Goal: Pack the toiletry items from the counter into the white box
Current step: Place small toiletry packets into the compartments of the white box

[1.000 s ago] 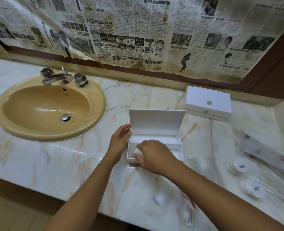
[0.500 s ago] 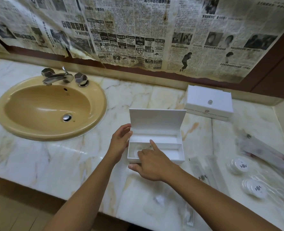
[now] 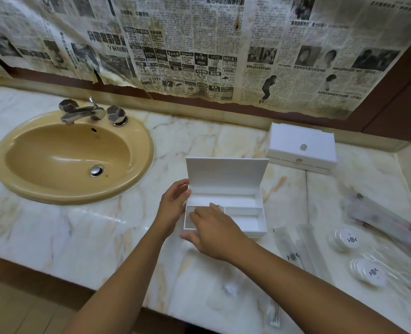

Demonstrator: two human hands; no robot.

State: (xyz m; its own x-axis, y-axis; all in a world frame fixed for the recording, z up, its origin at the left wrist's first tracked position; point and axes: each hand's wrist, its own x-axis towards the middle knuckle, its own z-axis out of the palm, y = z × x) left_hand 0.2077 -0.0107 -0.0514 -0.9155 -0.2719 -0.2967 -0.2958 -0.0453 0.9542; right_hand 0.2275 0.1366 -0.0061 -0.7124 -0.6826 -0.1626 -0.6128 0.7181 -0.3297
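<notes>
The right hand [image 3: 214,233] is lying over the near left compartment of the white box [image 3: 245,220], hiding most of that compartment; its fingers are loosely extended into the box, and whether they are pinching anything cannot be told. The left hand [image 3: 173,206] is resting, fingers relaxed, against the box's left wall. The box is sitting open in the middle of the marble worktop [image 3: 79,232], lid standing upright at the far side, dividers showing inside. To the right, clear-wrapped packets [image 3: 293,247] and two round white discs [image 3: 344,239] are lying blurred and hard to make out. Cotton swabs [image 3: 274,317] are showing near the near edge.
</notes>
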